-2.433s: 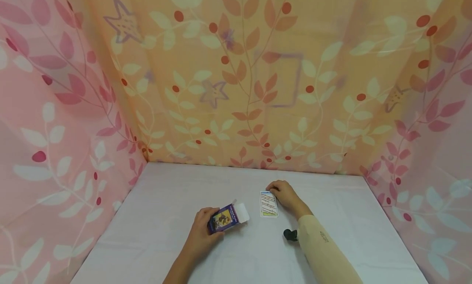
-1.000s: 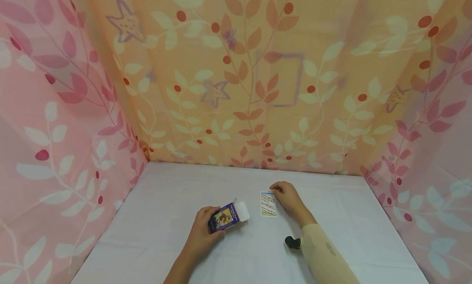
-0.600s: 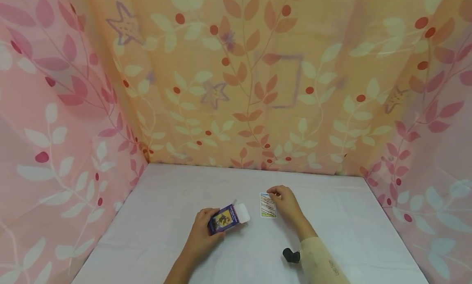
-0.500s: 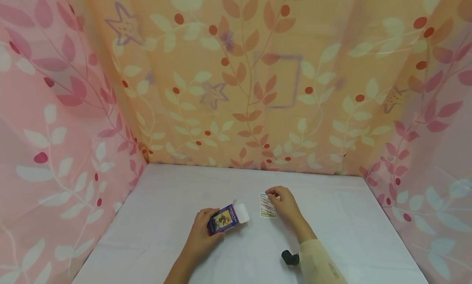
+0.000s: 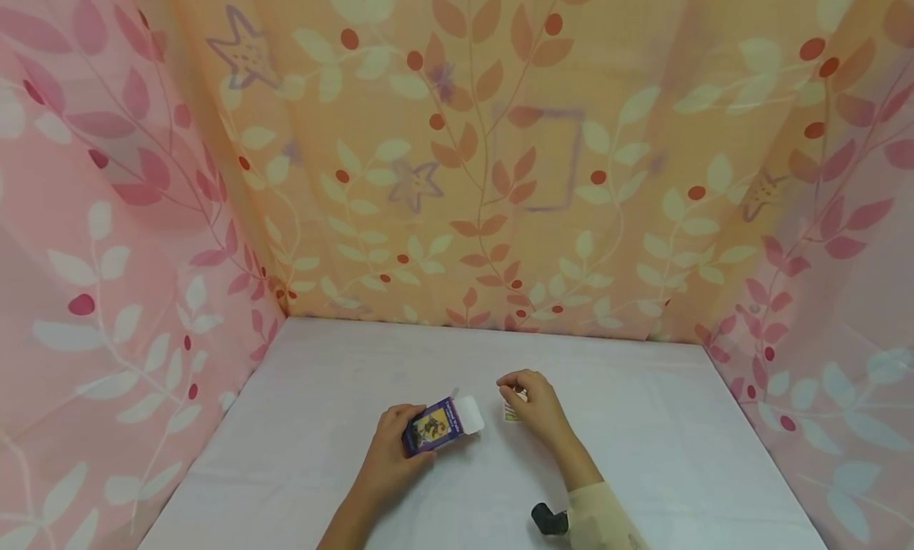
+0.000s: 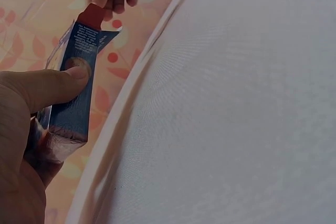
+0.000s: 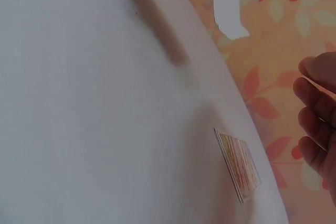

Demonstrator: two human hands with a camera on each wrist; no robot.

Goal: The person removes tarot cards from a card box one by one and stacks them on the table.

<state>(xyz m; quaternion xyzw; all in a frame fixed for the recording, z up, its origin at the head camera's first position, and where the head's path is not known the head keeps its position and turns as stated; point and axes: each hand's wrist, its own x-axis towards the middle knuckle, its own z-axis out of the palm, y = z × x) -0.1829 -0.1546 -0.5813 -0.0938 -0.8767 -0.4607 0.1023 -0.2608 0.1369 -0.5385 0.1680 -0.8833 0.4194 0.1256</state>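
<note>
My left hand (image 5: 395,452) grips a purple-blue card box (image 5: 432,427) with a yellow picture on its face. In the left wrist view, the thumb lies along the dark blue side of the box (image 6: 71,106). The white end flap (image 5: 469,414) stands folded out on the right. My right hand (image 5: 534,407) hovers with loosely bent fingers, and the right wrist view shows nothing held. Beneath it on the table lies a small stack of cards (image 7: 240,165) with a striped picture on top. From the head, the hand covers most of this stack (image 5: 511,413).
White cloth covers the table (image 5: 343,367). An orange leaf-patterned curtain (image 5: 457,217) hangs behind it, with pink patterned curtains at both sides. A small black object (image 5: 549,520) sits against the right sleeve (image 5: 603,518).
My right hand has come away from the far right edge of the cards, moving left and nearer, over them toward the box. The left hand and box have stayed almost still.
</note>
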